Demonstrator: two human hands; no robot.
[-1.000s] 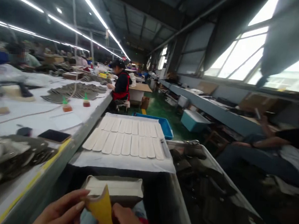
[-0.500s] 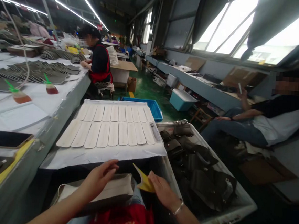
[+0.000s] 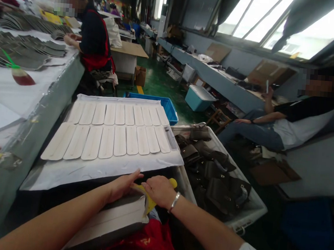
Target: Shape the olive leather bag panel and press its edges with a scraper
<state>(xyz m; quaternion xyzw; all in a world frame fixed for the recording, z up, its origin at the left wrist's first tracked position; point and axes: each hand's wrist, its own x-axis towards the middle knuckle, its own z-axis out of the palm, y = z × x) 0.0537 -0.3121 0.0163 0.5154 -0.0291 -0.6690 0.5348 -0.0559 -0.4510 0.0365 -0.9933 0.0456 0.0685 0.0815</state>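
Yellow piece (image 3: pixel 151 205): inside the right hand's curled fingers, poking out on 2 sides of them, right by the end of the case. Looks thin and light, kinda springy, probably a bit slick. I'd grab it by the broad middle, not the edges.
Case (image 3: pixel 110 222): just below the left fingertips, dark sides, pale face up. Guessing it's light with semi-stiff walls that could crease, so hold it by the end rim.
Right hand (image 3: pixel 159 190): clamped on the yellow piece, knuckles up, forearm in from lower right.
Left hand (image 3: pixel 124 185): at the case's end, forearm slanting over the case from lower left. Fingertips are partly hidden, so can't tell if they're pinching or just resting.
White strips (image 3: pixel 121 140): 2 rows, beyond both hands' fingers.
Dark bags (image 3: pixel 222 189): in a bin, right of the right fingers.
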